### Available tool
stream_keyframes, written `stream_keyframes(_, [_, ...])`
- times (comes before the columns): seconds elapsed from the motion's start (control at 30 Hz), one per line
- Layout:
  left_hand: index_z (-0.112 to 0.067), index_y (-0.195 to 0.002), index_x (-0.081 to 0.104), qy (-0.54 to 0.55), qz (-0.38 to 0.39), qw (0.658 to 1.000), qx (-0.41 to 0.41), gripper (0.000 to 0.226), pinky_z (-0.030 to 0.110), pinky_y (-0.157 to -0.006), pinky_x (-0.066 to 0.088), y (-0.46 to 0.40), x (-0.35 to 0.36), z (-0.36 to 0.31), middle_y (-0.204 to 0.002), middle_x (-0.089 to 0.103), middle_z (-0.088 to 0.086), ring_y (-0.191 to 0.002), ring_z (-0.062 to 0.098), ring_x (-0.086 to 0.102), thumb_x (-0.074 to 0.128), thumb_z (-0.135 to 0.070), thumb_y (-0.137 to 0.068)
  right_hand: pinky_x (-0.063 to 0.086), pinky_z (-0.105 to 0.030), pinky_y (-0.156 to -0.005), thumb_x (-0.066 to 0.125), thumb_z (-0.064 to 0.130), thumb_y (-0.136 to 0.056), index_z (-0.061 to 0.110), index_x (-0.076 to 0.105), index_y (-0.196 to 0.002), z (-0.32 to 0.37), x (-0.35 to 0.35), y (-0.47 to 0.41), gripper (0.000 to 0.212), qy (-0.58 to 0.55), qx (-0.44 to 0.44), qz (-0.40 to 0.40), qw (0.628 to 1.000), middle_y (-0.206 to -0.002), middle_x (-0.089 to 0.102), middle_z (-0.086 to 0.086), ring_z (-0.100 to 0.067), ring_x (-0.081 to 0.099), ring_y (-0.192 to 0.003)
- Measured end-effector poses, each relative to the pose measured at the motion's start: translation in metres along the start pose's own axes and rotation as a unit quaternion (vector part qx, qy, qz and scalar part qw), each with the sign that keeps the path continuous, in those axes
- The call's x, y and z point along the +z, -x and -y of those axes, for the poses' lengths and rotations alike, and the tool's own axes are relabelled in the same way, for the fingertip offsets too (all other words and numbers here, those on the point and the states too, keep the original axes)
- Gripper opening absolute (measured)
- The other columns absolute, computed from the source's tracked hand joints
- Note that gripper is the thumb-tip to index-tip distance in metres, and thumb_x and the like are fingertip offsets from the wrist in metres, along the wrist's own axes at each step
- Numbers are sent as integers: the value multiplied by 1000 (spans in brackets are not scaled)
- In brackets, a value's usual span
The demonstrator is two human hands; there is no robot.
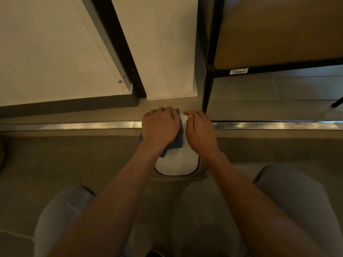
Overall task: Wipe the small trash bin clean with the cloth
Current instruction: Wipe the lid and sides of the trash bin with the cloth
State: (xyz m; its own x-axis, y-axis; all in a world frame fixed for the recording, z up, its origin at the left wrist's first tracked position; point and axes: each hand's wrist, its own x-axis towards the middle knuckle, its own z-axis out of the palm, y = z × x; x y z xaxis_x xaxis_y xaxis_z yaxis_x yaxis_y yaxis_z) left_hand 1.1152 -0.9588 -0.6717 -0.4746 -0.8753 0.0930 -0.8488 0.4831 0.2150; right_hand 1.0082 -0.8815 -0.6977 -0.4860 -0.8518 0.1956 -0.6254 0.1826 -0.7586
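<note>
Single head-worn view, looking steeply down, close over both forearms, floor (55, 160) probably near

White barcode sticker (239, 71) on the black chair frame (278, 68), front rail: bars and print too small to read. No other text, brand or number legible.

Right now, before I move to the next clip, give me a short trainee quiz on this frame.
1. True or false: the blue cloth lies under the left hand.
2. Which hand touches the white bin without the cloth? A) left B) right
3. Fill in: the bin stands on the ___, beside a metal strip.

Key: 1 true; 2 B, the right hand; 3 floor.
</note>
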Motion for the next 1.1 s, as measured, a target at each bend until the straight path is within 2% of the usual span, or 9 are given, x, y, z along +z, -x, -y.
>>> stream_keyframes(0.1, [-17,-137,55,13,-29,991,127,45,46,-111,36,41,6,3,-138,59,8,-129,26,52,29,-39,-106,46,-47,-93,25,22,-97,-1,64,-103,0,2,2,45,-3,-12,2,1000,-103,65,-17,-31,58,-99])
stream_keyframes(0.2, [-21,-151,38,46,-8,991,125,51,48,-122,21,58,5,36,-157,38,4,-149,23,28,27,-45,-107,44,-39,-101,27,26,-101,5,60,-120,-4,2,5,43,-49,13,8,999,-119,60,-13,-23,54,-110])
stream_keyframes(0.3, [-17,-144,45,95,-6,994,56,48,50,-116,32,45,-3,55,-143,51,11,-136,30,44,26,-41,-107,42,-36,-104,30,27,-104,12,58,-126,-11,1,5,39,-106,47,30,993,-127,55,-7,-16,50,-116])
stream_keyframes(0.43, [-7,-114,60,83,11,996,-11,40,44,-89,46,10,-9,23,-108,64,15,-99,33,60,28,-29,-106,40,-27,-104,32,21,-106,12,59,-127,-14,-4,4,34,-158,61,29,985,-123,54,1,-13,50,-115])
stream_keyframes(0.5, [-11,-115,61,35,-9,999,25,49,43,-95,45,11,-2,5,-111,67,12,-101,29,60,20,-36,-103,39,-15,-100,33,16,-107,8,59,-127,-15,-6,3,33,-178,71,25,981,-122,55,1,-8,50,-112])
stream_keyframes(0.63, [-13,-144,47,19,-18,990,138,53,52,-119,25,49,11,0,-146,51,11,-140,29,41,24,-42,-105,39,-9,-95,33,14,-105,5,59,-122,-17,-4,4,32,-187,54,5,981,-118,59,-7,-10,54,-107])
stream_keyframes(0.73, [-24,-153,33,8,-5,987,163,58,52,-122,17,65,5,31,-159,35,1,-151,22,22,18,-52,-105,44,-25,-97,33,23,-106,11,60,-120,-16,-1,6,33,-191,62,23,979,-118,58,-3,-14,56,-108])
stream_keyframes(0.97, [-17,-128,57,61,-3,998,9,46,41,-96,44,16,-3,26,-124,63,12,-109,31,59,26,-43,-106,44,-33,-102,31,21,-104,7,61,-123,-14,0,5,39,-142,52,-7,988,-121,60,-9,-18,55,-111])
stream_keyframes(1.1, [-17,-134,53,12,-2,996,83,58,42,-109,37,26,2,-10,-131,61,10,-120,26,54,17,-49,-102,50,-32,-92,29,30,-105,10,60,-119,-11,0,8,40,-150,53,-30,987,-114,63,-9,-16,60,-102])
